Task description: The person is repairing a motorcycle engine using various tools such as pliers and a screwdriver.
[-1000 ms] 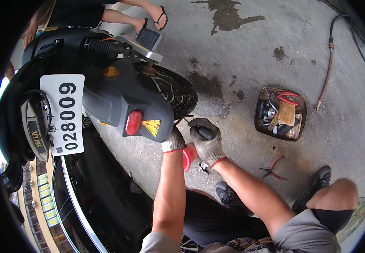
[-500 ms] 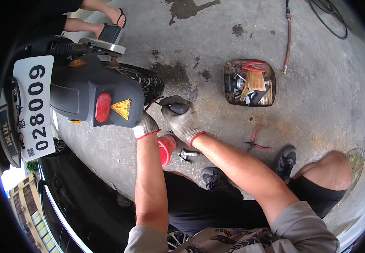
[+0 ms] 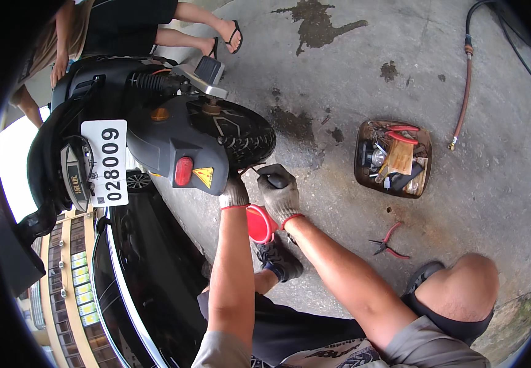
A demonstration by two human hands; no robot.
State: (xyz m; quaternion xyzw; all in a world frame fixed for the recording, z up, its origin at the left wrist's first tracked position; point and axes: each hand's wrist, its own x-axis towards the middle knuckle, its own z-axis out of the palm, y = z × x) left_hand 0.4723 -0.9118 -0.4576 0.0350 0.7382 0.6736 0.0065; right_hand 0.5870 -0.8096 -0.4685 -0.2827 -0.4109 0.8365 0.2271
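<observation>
A black scooter's rear mudguard point(image 3: 179, 150) carries a red reflector and a yellow triangle above the rear tyre point(image 3: 255, 132). My gloved left hand point(image 3: 234, 193) reaches under the mudguard's lower edge by the tyre, its fingers mostly hidden. My gloved right hand point(image 3: 277, 190) is closed on a black-handled tool point(image 3: 276, 180), with a thin dark shaft reaching toward the tyre beside my left hand. Just below my hands is a red bucket point(image 3: 259, 224), partly covered by my right wrist.
A tray of tools point(image 3: 392, 158), red-handled pliers point(image 3: 388, 242) and a hose point(image 3: 461, 110) lie on the concrete floor point(image 3: 357, 92). A black car point(image 3: 149, 245) is at lower left. Another person's sandalled feet point(image 3: 231, 34) and hands point(image 3: 60, 70) are beyond the scooter.
The view swung away and back, shifting the whole scene. My foot has moved to just below the bucket. My hands remain at the tyre beneath the mudguard.
</observation>
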